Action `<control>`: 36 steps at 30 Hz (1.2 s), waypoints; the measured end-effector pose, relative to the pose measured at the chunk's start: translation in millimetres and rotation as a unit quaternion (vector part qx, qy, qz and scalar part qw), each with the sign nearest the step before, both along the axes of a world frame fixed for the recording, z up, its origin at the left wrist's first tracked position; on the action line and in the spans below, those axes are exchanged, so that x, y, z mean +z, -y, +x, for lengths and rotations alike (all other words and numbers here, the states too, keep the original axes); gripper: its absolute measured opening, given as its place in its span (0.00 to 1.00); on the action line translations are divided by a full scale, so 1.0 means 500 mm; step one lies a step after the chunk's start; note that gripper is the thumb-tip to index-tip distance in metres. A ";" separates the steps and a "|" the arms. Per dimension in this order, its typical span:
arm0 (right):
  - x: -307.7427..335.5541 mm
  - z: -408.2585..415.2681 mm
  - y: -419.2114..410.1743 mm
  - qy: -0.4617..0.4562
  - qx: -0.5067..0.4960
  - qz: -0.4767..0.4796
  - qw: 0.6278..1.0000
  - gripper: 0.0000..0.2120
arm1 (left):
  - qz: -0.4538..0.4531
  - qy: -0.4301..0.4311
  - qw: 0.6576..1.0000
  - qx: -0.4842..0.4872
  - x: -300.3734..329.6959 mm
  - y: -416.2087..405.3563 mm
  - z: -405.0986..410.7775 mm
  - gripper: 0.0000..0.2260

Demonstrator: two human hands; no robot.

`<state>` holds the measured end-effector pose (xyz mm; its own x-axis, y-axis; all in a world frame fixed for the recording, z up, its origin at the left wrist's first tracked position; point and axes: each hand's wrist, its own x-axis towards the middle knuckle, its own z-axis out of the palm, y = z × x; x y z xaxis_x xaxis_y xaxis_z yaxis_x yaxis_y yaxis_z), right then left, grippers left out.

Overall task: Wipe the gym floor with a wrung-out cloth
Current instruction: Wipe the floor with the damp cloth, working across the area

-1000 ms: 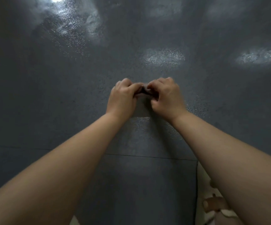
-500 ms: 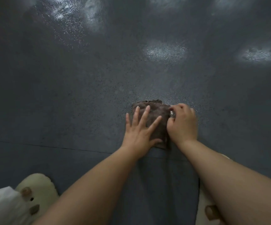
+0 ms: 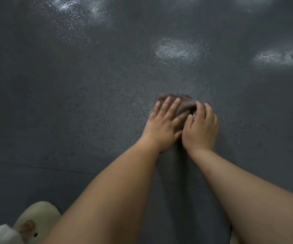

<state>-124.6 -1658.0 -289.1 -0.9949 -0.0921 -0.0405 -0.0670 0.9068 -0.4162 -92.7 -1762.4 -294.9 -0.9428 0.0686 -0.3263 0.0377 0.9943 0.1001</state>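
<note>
Left hand (image 3: 161,125) lies flat, fingers spread, pressing the cloth (image 3: 182,106) onto the floor (image 3: 89,103); right hand (image 3: 201,128) curls over its right edge. Best keep even pressure and push in overlapping strokes.

The dark floor (image 3: 89,106) lies open ahead of, to the left of and to the right of the brown cloth (image 3: 182,104), with only wet patches and one thin seam line on its surface. Both forearms fill the near path toward the cloth. A cream slipper (image 3: 36,219) stands at the lower left corner, well apart from the cloth.
</note>
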 end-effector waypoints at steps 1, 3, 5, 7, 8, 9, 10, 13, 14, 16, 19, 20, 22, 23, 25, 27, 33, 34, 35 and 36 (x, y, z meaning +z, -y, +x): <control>-0.002 -0.001 0.014 0.003 0.025 0.011 1.000 0.24 | 0.000 0.013 0.999 0.035 0.001 0.032 -0.009 0.27; 0.001 -0.002 0.042 0.025 0.066 0.032 0.997 0.25 | -0.026 0.013 0.992 0.125 0.007 0.106 -0.015 0.29; 0.004 -0.003 0.066 0.061 0.096 0.058 0.992 0.23 | -0.041 0.020 0.978 0.205 0.006 0.186 0.004 0.29; 0.009 0.001 0.089 0.077 0.123 0.075 0.987 0.22 | -0.041 0.035 0.957 0.285 0.007 0.260 0.040 0.30; 0.012 0.005 0.098 0.082 0.136 0.083 0.984 0.22 | -0.040 0.039 0.946 0.319 0.011 0.285 0.057 0.30; 0.014 0.008 0.108 0.089 0.143 0.089 0.982 0.22 | -0.040 0.039 0.936 0.347 0.015 0.301 0.071 0.30; 0.015 0.011 0.116 0.098 0.142 0.094 0.981 0.23 | -0.042 0.037 0.928 0.368 0.016 0.305 0.078 0.30; 0.012 0.015 0.127 0.115 0.120 0.104 0.981 0.23 | -0.033 0.030 0.921 0.386 0.015 0.252 0.056 0.30; 0.011 0.017 0.129 0.110 0.115 0.105 0.982 0.23 | -0.025 0.026 0.932 0.361 0.013 0.223 0.039 0.30; 0.009 0.020 0.135 0.090 0.103 0.092 0.986 0.22 | -0.017 0.019 0.967 0.254 0.011 0.171 -0.001 0.29; 0.005 0.021 0.145 0.092 0.091 0.099 0.987 0.23 | -0.023 0.028 0.992 0.123 0.009 0.160 -0.061 0.29; 0.004 0.021 0.148 0.091 0.087 0.103 0.987 0.23 | -0.026 0.027 0.993 0.111 0.007 0.173 -0.076 0.29; 0.006 0.022 0.153 0.085 0.081 0.103 0.988 0.23 | -0.027 0.024 0.993 0.116 0.007 0.213 -0.092 0.30; 0.007 0.022 0.154 0.082 0.078 0.104 0.988 0.23 | -0.025 0.026 0.990 0.134 0.007 0.238 -0.097 0.30; 0.008 0.023 0.161 0.100 0.080 0.120 0.984 0.25 | -0.022 0.037 0.979 0.200 0.012 0.301 -0.096 0.31; 0.008 0.024 0.163 0.125 0.086 0.147 0.977 0.26 | -0.018 0.049 0.958 0.281 0.017 0.366 -0.076 0.31; 0.016 0.036 0.172 0.144 0.094 0.171 0.970 0.28 | -0.029 0.041 0.865 0.500 0.012 0.517 0.116 0.31; 0.016 0.037 0.172 0.144 0.093 0.171 0.970 0.28 | -0.028 0.039 0.846 0.531 0.012 0.523 0.148 0.30; 0.017 0.038 0.173 0.145 0.092 0.172 0.970 0.28 | -0.030 0.037 0.830 0.555 0.011 0.518 0.174 0.30; 0.018 0.039 0.173 0.147 0.092 0.173 0.970 0.28 | -0.031 0.035 0.818 0.573 0.009 0.506 0.192 0.30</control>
<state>-105.0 -1744.7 -280.3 -0.9038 -0.1967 -0.3800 -0.1651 0.9796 -0.1144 3.1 -2015.3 -290.6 -0.3548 -0.8666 -0.3509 -0.9268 0.3754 0.0101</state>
